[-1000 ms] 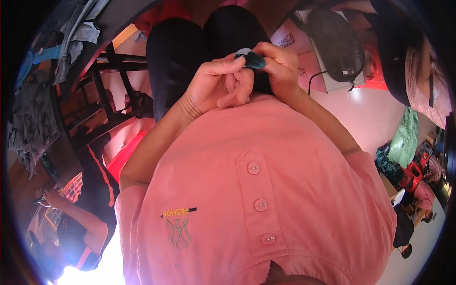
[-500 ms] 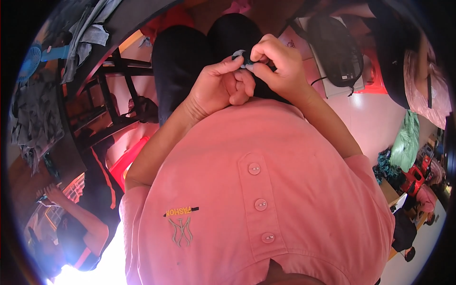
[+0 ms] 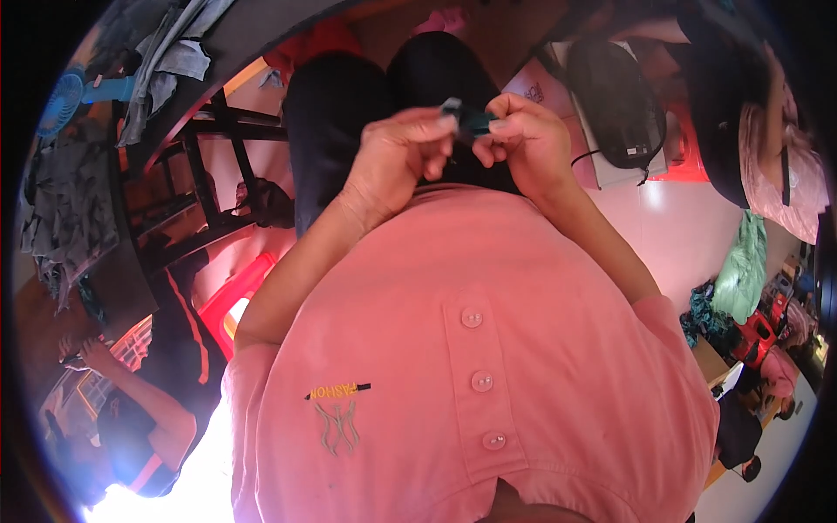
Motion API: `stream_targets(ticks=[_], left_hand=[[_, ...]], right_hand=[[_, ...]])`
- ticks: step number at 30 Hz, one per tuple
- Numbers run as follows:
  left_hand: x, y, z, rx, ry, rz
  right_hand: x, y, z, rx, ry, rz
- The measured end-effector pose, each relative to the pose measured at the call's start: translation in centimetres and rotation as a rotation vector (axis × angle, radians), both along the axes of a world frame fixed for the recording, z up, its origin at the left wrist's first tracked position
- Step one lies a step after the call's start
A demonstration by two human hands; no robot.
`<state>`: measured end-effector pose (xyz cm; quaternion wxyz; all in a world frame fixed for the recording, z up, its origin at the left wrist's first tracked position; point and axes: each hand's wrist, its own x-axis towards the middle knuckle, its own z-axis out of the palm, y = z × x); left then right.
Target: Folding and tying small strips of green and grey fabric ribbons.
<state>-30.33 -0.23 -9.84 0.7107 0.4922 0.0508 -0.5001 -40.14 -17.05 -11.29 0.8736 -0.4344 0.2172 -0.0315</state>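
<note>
A small dark green strip of what looks like cloth (image 3: 472,120) is stretched between my two hands above my lap, with a paler grey-blue bit at its left end. My left hand (image 3: 392,157) pinches that end between thumb and forefinger, its other fingers curled below. At the opposite end, my right hand (image 3: 536,144) grips the strip with thumb and fingertips. The strip is slightly blurred, so its exact shape is hard to read. Under the hands are my dark trousers (image 3: 336,113).
Grey cloth pieces (image 3: 70,209) lie on a dark table at the left, near a blue fan (image 3: 63,103). A black rack (image 3: 214,157) and a red stool (image 3: 231,296) stand below. At the right are a black mesh-like bag (image 3: 615,105) and a green bag (image 3: 741,270). Other people work nearby.
My hands have drawn apart, the right one moving right and slightly down. The dark green strip, bunched between the fingers before, is now stretched out between them.
</note>
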Motion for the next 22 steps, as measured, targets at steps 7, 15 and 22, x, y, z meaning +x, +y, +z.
stream_targets(ticks=[7,15,22], left_hand=[[-0.7,-0.7,2.4,0.039,-0.626,-0.046],[0.3,-3.6,-0.5,-0.016,-1.072,-0.013],[2.5,-1.5,-3.8,0.375,-1.231,-0.065]], right_hand=[[0.6,-1.5,0.9,0.100,-0.088,0.007],[0.1,-0.1,2.4,0.149,-0.026,0.084],[-0.5,-2.1,-2.1,0.483,-0.060,0.089]])
